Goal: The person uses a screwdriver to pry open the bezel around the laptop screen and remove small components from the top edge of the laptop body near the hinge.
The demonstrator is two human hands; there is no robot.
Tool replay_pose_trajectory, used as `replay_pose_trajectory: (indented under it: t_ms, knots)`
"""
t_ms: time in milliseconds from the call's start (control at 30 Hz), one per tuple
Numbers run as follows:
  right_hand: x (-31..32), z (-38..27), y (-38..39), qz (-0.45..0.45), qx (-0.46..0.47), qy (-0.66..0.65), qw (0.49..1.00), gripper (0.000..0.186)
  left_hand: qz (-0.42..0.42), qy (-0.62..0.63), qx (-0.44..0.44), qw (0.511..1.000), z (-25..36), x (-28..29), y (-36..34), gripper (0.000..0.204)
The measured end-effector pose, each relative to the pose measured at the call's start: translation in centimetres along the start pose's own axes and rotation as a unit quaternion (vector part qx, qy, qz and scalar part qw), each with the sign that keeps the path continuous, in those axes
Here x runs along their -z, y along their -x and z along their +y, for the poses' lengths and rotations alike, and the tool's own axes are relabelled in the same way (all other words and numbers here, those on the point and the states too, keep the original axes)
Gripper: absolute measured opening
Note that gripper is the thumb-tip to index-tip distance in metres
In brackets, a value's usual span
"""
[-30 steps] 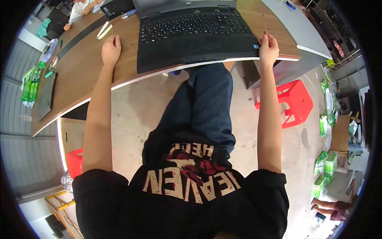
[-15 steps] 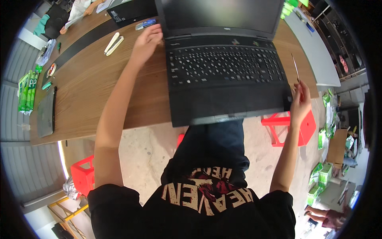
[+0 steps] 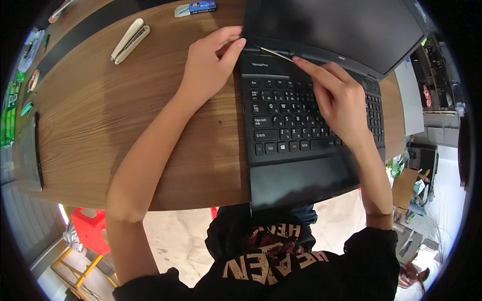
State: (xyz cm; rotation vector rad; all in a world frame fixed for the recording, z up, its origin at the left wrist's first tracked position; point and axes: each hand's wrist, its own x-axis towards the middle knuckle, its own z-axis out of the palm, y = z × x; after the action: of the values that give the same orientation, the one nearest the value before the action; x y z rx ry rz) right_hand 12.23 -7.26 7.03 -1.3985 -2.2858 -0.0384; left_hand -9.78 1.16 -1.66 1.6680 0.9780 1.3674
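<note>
Brought across from beside the front right corner of the laptop since the earlier frame, the right hand is now held over the keyboard, with a thin stick pinched between its fingertips and angled along the left hinge. The left hand is placed at the left edge of the screen; whether that edge is gripped or merely touched cannot be told from this angle. The laptop is set open on the wooden table, its front edge close to the table's edge.

If the stick were pressed too hard against the hinge, it could be snapped or its tip jammed. Through a slip, the screen could be scratched. Keys could be struck should the right hand be lowered, and the laptop could be dragged toward the edge if the stick were caught and pulled.
</note>
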Motion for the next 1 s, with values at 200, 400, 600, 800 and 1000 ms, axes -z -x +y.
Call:
replay_pose_trajectory:
  t_ms: [200, 400, 600, 800, 1000]
  knots:
    - [-0.6, -0.3, -0.9, -0.024, 0.01, 0.045, 0.999, 0.046, -0.04, 0.007, 0.052, 0.998, 0.7, 0.2, 0.1, 0.028]
    - [-0.2, -0.7, -0.9, -0.011, -0.011, 0.027, 1.0, 0.051, 0.001, 0.032, 0.012, 0.999, 0.2, 0.0, 0.1, 0.021]
    - [-0.2, -1.7, -0.7, -0.03, -0.036, 0.04, 0.998, 0.052, 0.009, -0.008, -0.011, 1.0, 0.6, 0.1, 0.0, 0.017]
    - [0.7, -1.2, -1.7, -0.036, 0.013, 0.07, 0.997, 0.054, 0.012, -0.057, 0.002, 0.998, 0.4, 0.2, 0.1, 0.019]
    - [2.2, -1.8, -3.4, -0.082, 0.042, 0.139, 0.986, 0.051, 0.015, -0.041, -0.004, 0.999, -0.1, 0.0, 0.0, 0.022]
